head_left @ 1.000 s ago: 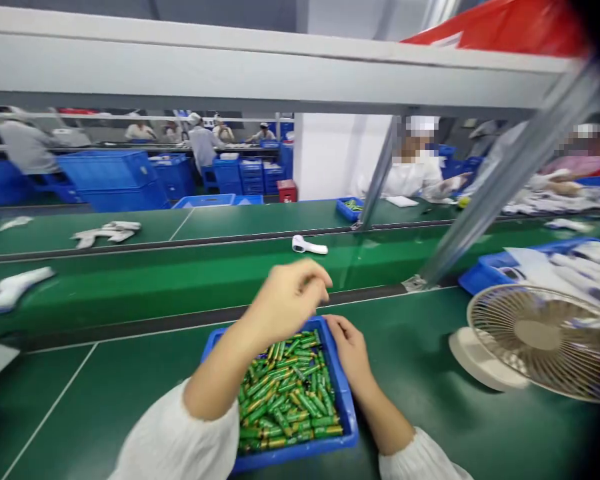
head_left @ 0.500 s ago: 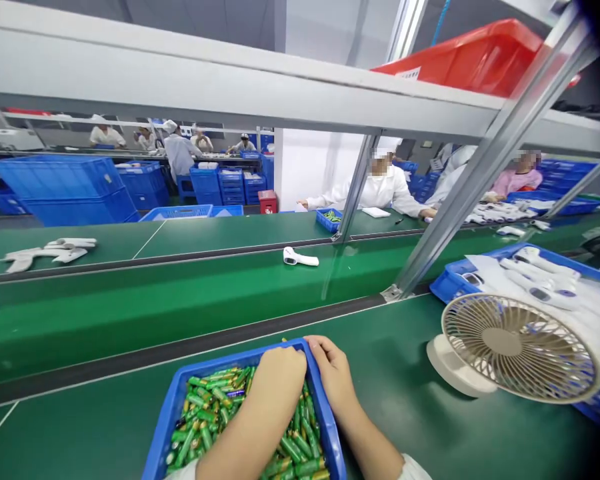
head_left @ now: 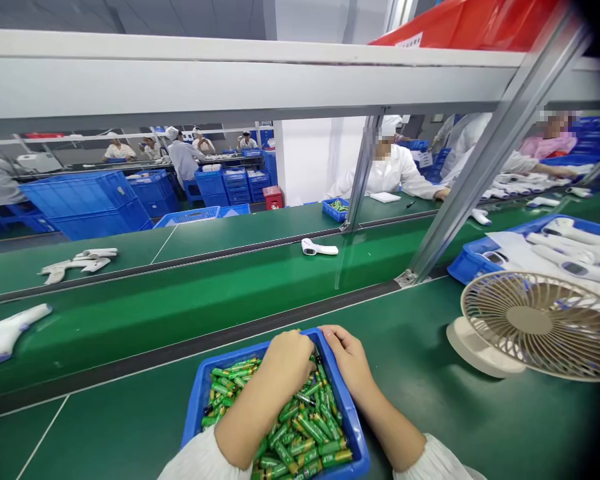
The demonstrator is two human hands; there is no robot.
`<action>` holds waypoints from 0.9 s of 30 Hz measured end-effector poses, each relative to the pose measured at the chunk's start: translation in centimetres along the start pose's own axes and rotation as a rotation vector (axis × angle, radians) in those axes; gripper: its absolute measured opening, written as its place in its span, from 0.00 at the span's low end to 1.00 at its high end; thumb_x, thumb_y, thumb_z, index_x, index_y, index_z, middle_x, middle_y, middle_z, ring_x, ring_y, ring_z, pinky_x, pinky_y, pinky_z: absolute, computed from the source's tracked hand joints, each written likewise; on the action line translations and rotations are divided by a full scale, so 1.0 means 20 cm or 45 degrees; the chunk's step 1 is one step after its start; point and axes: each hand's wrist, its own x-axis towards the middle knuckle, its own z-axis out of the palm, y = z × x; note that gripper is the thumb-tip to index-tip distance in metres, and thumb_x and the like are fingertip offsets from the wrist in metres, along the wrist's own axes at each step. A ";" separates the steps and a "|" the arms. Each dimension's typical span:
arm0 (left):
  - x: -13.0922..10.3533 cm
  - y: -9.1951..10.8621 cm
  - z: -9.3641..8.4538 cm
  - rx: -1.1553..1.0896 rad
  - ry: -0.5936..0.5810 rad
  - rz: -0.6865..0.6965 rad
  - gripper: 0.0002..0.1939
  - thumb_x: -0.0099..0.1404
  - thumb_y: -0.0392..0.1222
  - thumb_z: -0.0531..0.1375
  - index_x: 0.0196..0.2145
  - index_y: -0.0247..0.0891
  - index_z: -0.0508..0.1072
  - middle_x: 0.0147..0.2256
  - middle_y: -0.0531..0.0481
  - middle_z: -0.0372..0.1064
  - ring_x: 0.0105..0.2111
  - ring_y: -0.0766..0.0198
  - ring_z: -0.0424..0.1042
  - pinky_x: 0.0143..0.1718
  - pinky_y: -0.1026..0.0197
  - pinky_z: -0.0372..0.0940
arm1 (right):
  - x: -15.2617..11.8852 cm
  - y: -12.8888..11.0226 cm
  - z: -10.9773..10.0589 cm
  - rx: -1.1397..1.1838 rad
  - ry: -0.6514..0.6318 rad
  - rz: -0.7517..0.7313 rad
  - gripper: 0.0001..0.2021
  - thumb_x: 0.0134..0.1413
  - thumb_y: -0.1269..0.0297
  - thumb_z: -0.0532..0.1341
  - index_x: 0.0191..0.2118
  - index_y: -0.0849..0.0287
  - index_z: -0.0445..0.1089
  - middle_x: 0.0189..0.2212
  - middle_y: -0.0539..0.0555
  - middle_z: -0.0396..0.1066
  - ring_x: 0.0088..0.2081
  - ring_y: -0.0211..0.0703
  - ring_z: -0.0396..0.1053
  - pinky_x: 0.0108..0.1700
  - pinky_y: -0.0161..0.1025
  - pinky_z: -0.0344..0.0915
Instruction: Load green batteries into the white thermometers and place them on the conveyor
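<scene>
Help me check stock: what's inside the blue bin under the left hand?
Loose green-and-gold batteries lie jumbled in the blue bin. The left hand and its forearm cover part of the pile; the lower layers and bin floor are buried, so can't be seen.

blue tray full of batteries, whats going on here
The person's left hand is in a blue tray of green batteries, its fingertips mostly hidden, so whether it holds one can't be told. The right hand rests on the tray's far right corner. Beyond, a white handheld thermometer lies on the green belt.
</scene>
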 end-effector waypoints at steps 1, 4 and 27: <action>0.00 -0.01 0.01 -0.024 0.002 0.005 0.05 0.59 0.41 0.62 0.29 0.37 0.77 0.31 0.41 0.74 0.36 0.50 0.74 0.38 0.56 0.66 | 0.00 0.00 0.00 0.005 0.002 -0.004 0.21 0.55 0.44 0.59 0.36 0.59 0.77 0.35 0.57 0.77 0.38 0.52 0.72 0.43 0.44 0.67; 0.01 -0.02 0.03 -0.108 0.031 -0.013 0.05 0.58 0.43 0.63 0.29 0.40 0.76 0.31 0.45 0.74 0.36 0.53 0.74 0.36 0.57 0.65 | 0.00 -0.01 0.00 0.011 0.012 -0.007 0.20 0.55 0.45 0.59 0.35 0.59 0.76 0.34 0.57 0.77 0.38 0.51 0.72 0.42 0.44 0.67; -0.01 -0.07 0.07 -0.494 -0.051 0.197 0.06 0.54 0.32 0.54 0.26 0.39 0.69 0.26 0.51 0.71 0.28 0.63 0.68 0.29 0.63 0.54 | 0.00 -0.02 0.00 0.012 0.005 -0.007 0.16 0.57 0.52 0.58 0.35 0.60 0.74 0.34 0.56 0.76 0.38 0.49 0.72 0.43 0.42 0.66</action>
